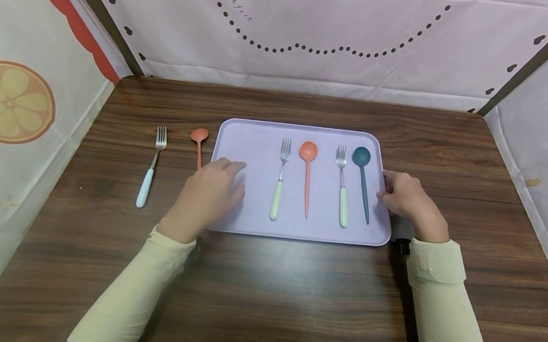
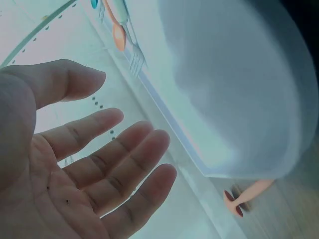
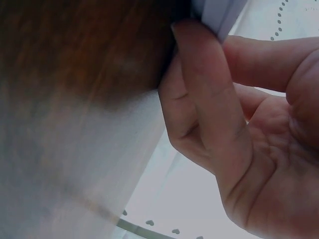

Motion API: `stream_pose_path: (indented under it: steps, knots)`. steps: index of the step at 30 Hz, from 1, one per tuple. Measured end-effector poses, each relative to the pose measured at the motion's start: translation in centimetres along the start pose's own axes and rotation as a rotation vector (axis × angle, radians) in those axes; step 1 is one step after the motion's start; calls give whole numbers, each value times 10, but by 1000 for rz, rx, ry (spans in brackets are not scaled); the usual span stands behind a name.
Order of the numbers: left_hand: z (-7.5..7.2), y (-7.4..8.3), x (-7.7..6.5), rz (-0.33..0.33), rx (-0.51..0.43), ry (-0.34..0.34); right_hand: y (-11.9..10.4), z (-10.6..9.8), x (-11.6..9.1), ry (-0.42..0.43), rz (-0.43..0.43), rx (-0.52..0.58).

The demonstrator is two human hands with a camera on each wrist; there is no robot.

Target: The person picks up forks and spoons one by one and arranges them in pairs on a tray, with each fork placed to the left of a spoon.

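A lilac tray (image 1: pixel 254 141) lies on the wooden table, carrying a green-handled fork (image 1: pixel 277 196), an orange spoon (image 1: pixel 307 159), a second green-handled fork (image 1: pixel 342 201) and a dark teal spoon (image 1: pixel 363 180), side by side. My right hand (image 1: pixel 408 198) pinches the tray's right rim between thumb and fingers; the right wrist view shows fingertips curled under that edge. Over the tray's left edge hovers my left hand (image 1: pixel 208 194). In the left wrist view its fingers (image 2: pixel 134 159) are spread and relaxed, holding nothing.
Left of the tray, a fork with a pale blue handle (image 1: pixel 145 187) lies on the table (image 1: pixel 270 293). Another orange spoon (image 1: pixel 199 138) rests between it and the tray, partly covered by my left hand. Patterned cloth walls (image 1: pixel 320 82) stand behind and at the sides.
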State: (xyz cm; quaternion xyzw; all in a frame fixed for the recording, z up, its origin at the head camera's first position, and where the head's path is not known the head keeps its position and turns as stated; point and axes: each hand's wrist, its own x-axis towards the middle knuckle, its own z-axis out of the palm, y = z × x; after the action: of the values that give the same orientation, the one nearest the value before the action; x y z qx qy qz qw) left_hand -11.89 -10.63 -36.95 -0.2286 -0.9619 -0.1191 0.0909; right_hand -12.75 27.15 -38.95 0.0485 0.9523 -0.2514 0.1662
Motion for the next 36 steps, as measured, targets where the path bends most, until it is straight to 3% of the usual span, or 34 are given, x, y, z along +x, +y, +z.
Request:
stream_pose_path:
  steps: [10, 19, 36]
  knots:
    - [0, -7, -1, -33, -14, -11, 1, -2, 0, -25, -6, -8]
    - [-1, -13, -3, -56, -19, 46, 2, -2, 1, -20, -21, -4]
    - [0, -37, -6, -141, -21, 75, 1, -1, 0, -18, -17, 0]
